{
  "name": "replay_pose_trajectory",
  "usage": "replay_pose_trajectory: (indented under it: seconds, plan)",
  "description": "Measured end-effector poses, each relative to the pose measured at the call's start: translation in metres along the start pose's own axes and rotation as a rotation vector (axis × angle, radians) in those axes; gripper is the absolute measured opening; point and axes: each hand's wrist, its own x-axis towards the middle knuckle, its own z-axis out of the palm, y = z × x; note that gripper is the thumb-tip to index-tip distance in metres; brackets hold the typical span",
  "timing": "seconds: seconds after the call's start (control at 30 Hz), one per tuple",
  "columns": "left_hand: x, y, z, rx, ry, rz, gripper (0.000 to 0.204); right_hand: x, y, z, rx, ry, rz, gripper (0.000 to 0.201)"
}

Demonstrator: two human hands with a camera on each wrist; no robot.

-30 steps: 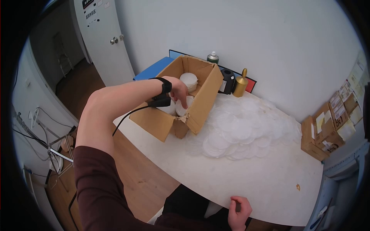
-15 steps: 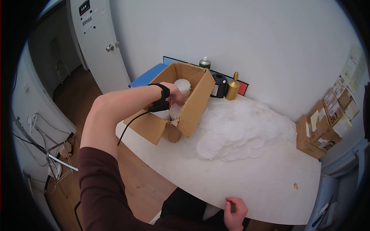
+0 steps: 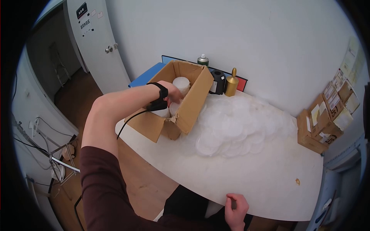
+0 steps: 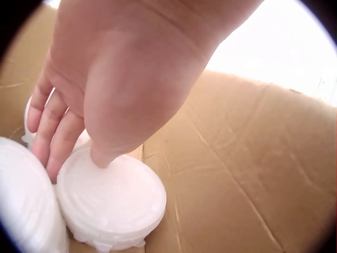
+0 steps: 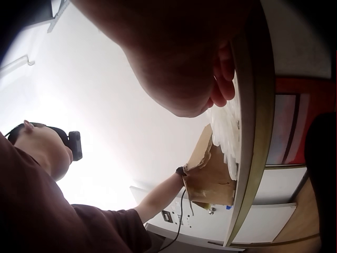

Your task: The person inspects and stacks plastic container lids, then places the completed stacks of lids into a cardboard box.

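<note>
An open cardboard box (image 3: pixel 198 98) holds several round stacks of thin white discs. Inside it, my left hand (image 3: pixel 168 91) reaches down between the far stack (image 3: pixel 181 84) and a nearer one (image 3: pixel 174 108). The left wrist view shows the left hand (image 4: pixel 126 79) with its thumb tip touching the top of one stack (image 4: pixel 113 195), its fairly straight fingers hanging beside that stack's edge, near another stack (image 4: pixel 23 195). My right hand (image 3: pixel 236 212) lies at the table's front edge, loosely curled with nothing in it.
A wide heap of translucent white discs (image 3: pixel 239 125) spreads over the white table (image 3: pixel 246 181), right of the box. Behind stand a spray can (image 3: pixel 202 60), a black object (image 3: pixel 217 82) and a gold bottle (image 3: pixel 231 84). Cardboard cartons (image 3: pixel 318 125) stand at right. A black cable (image 3: pixel 129 119) hangs from the left wrist.
My left hand has drawn back from over the near stack and now reaches down between the stacks. The head view has shifted slightly. My right hand stays at the table edge.
</note>
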Motion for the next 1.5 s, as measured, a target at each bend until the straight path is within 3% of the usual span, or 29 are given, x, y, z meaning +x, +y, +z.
replay_pose_trajectory:
  seconds: [0.1,0.23,0.3,0.33,0.4,0.5,0.63,0.7,0.83,0.97,1.03,1.17,1.23,1.3,1.37,1.43,1.47,1.5]
  plan:
    - [0.01,-0.011,-0.01,0.068,-0.012,0.002,0.074,0.006,-0.009,0.006,0.018,0.094,-0.011,0.006]
    - [-0.011,-0.016,-0.01,-0.022,0.011,-0.021,0.074,0.002,-0.001,0.004,0.011,0.08,-0.021,0.009]
    - [-0.015,-0.024,-0.008,-0.054,0.077,-0.004,0.073,-0.003,0.01,0.0,0.007,-0.023,-0.059,0.029]
    - [-0.016,-0.027,-0.008,-0.086,0.144,0.014,0.073,-0.001,0.007,0.002,0.009,-0.026,-0.057,0.029]
    - [-0.017,-0.035,-0.013,-0.088,0.198,0.033,0.069,0.003,-0.002,0.006,0.025,0.062,-0.051,0.009]
    - [-0.012,-0.038,-0.017,-0.04,0.266,0.133,0.059,0.003,-0.006,0.003,0.004,0.039,-0.074,0.011]
    - [-0.01,-0.017,0.0,-0.077,0.085,0.11,0.063,0.005,-0.006,0.004,0.001,0.026,-0.096,0.011]
    - [0.014,-0.016,0.007,-0.05,-0.032,0.003,0.064,0.003,-0.005,0.003,-0.006,0.04,-0.093,0.012]
    - [-0.029,-0.013,-0.002,-0.112,0.036,0.022,0.066,0.003,-0.004,0.005,-0.001,0.049,-0.088,0.011]
    - [-0.031,-0.046,-0.019,-0.092,-0.026,0.006,0.064,0.0,-0.006,0.005,-0.017,0.037,-0.054,0.011]
    - [-0.028,-0.053,-0.015,0.002,-0.224,-0.124,0.055,0.003,-0.006,0.005,-0.013,0.039,-0.059,0.011]
    - [-0.044,-0.04,0.022,-0.127,-0.111,-0.244,0.06,0.006,-0.006,0.005,-0.018,0.042,-0.091,0.011]
    - [-0.067,-0.029,0.021,-0.137,-0.111,-0.218,0.066,0.004,-0.007,0.005,-0.009,0.053,-0.068,0.011]
    - [-0.076,-0.032,0.015,-0.035,-0.014,-0.076,0.069,0.005,-0.008,0.002,0.01,0.018,-0.05,0.013]
    - [-0.081,-0.042,0.011,0.121,0.221,0.019,0.069,0.005,-0.003,-0.008,0.127,-0.037,0.018,0.021]
    - [-0.12,-0.033,0.014,-0.107,0.377,0.139,0.064,0.008,-0.008,-0.042,0.458,-0.065,0.186,0.031]
    - [-0.137,-0.025,0.022,-0.174,0.532,0.236,0.059,0.008,-0.015,-0.071,0.452,-0.04,0.085,0.047]
    - [-0.155,-0.019,0.037,-0.247,0.682,0.33,0.055,0.006,-0.027,-0.098,0.395,0.138,-0.022,0.061]
